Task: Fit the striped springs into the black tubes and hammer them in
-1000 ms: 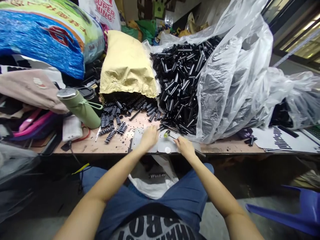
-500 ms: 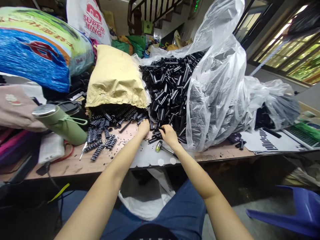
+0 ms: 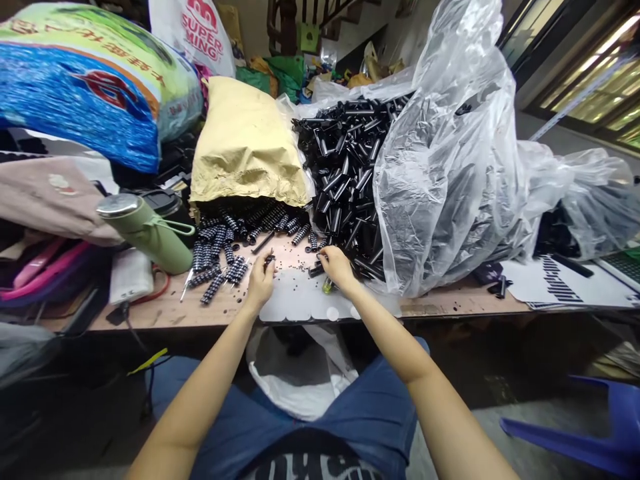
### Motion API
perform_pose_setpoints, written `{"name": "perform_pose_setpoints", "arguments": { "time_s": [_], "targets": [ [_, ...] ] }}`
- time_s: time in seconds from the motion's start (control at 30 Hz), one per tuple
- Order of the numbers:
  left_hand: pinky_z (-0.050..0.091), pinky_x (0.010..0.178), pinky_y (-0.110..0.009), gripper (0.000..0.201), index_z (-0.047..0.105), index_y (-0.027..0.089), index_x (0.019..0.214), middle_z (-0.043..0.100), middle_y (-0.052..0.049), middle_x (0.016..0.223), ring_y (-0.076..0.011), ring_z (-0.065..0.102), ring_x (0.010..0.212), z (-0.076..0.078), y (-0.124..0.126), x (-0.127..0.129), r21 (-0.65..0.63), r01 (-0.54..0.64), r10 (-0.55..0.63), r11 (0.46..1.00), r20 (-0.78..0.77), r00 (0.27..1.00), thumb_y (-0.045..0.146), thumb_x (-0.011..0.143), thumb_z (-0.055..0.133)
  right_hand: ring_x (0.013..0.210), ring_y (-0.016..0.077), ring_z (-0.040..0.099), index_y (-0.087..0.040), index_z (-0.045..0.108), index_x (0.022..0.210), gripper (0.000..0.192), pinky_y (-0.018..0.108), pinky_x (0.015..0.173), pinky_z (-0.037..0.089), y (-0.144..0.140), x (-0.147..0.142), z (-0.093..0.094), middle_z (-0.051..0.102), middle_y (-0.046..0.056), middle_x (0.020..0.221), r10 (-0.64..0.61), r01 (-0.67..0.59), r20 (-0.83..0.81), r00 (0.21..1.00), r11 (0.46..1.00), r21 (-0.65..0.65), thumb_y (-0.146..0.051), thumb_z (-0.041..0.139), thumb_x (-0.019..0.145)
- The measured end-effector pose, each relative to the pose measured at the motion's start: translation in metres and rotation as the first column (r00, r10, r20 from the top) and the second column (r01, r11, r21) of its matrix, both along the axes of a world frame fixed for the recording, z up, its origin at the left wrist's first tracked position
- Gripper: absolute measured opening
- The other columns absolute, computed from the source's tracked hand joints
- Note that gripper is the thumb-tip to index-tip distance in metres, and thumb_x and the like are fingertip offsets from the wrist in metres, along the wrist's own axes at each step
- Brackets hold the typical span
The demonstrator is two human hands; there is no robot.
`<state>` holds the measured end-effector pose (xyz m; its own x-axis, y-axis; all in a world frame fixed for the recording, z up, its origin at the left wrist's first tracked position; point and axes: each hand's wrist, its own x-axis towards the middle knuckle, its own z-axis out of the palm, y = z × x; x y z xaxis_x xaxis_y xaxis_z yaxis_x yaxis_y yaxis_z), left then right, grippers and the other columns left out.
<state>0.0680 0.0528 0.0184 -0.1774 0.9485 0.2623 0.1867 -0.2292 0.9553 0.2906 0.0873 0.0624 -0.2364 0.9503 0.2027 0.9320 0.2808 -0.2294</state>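
My left hand [image 3: 261, 283] is over the white pad [image 3: 295, 307] at the bench's front edge, its fingertips closed on a small dark ribbed piece [image 3: 270, 259]. My right hand [image 3: 337, 267] rests at the foot of the heap of black tubes [image 3: 345, 173], fingers pinched on a black tube [image 3: 316, 269]. A small hammer with a yellow-green head [image 3: 327, 287] lies partly hidden under my right wrist. Ribbed black-and-white pieces [image 3: 220, 257] spill from a tan paper sack [image 3: 245, 143] to the left of my left hand.
A green flask [image 3: 147, 233] lies on its side at the left. A clear plastic bag [image 3: 450, 167] holds the tubes. A white bag [image 3: 295, 373] hangs below the bench edge between my knees. Blue woven sack [image 3: 75, 87] back left, blue chair [image 3: 590, 440] at the right.
Both hands pulled back from the piles toward the white pad. My left hand now holds a ribbed piece, my right a black tube. The hammer lies where my right hand left it.
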Motion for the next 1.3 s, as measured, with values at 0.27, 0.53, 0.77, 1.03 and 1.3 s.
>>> {"name": "perform_pose_setpoints", "arguments": {
  "time_s": [0.27,0.53,0.77,1.03,1.3],
  "targets": [
    [0.044,0.053,-0.023,0.034,0.061,0.015,0.106,0.054,0.003,0.065,-0.0095,0.048,0.049,-0.003,-0.019,-0.006,-0.099,-0.075,0.074,0.992,-0.017,0.997,0.043,0.090,0.052,0.108,0.0291,0.050,-0.008,0.067,0.085,0.025,0.041,0.088,0.038,0.039,-0.049,-0.009,0.066,0.021,0.100,0.101,-0.095,0.069,0.993,0.992,-0.084,-0.003,0.042,0.085],
    [0.050,0.088,-0.035,0.040,0.063,0.013,0.120,0.071,-0.009,0.092,-0.0208,0.066,0.088,0.018,-0.028,0.014,-0.172,0.095,-0.134,0.980,-0.232,0.964,0.034,0.088,0.053,0.086,0.0148,0.064,-0.017,0.063,0.108,0.025,0.027,0.080,0.049,0.007,-0.052,-0.004,0.070,0.005,0.100,0.148,-0.169,-0.160,0.976,0.978,-0.125,-0.023,0.060,0.084],
    [0.044,0.102,-0.038,0.040,0.063,0.015,0.121,0.068,-0.011,0.117,-0.0245,0.059,0.115,0.023,-0.033,0.023,-0.161,0.100,-0.143,0.982,-0.280,0.949,0.034,0.089,0.050,0.073,0.0137,0.067,-0.017,0.070,0.089,0.020,0.025,0.073,0.055,-0.014,-0.056,0.001,0.073,0.002,0.085,0.139,-0.243,-0.699,0.702,0.969,-0.051,-0.012,0.066,0.070],
    [0.044,0.102,-0.038,0.039,0.062,0.017,0.121,0.066,-0.011,0.120,-0.0238,0.058,0.116,0.016,-0.033,0.017,-0.121,0.071,-0.099,0.990,-0.248,0.964,0.036,0.090,0.050,0.089,0.0157,0.070,-0.020,0.072,0.100,0.027,0.026,0.085,0.053,-0.034,-0.056,0.004,0.074,0.003,0.101,0.326,-0.356,-0.567,0.757,0.933,0.062,-0.013,0.060,0.076],
    [0.044,0.047,-0.020,0.039,0.056,0.016,0.111,0.060,-0.001,0.078,-0.0073,0.050,0.049,0.005,-0.034,0.009,-0.179,0.077,-0.054,0.981,0.134,0.990,0.048,0.090,0.049,0.103,0.0239,0.060,-0.009,0.062,0.112,0.031,0.035,0.085,0.049,0.046,-0.064,0.010,0.064,0.020,0.115,0.001,0.001,0.025,1.000,0.996,-0.094,-0.010,0.036,0.094]
  ]
}}
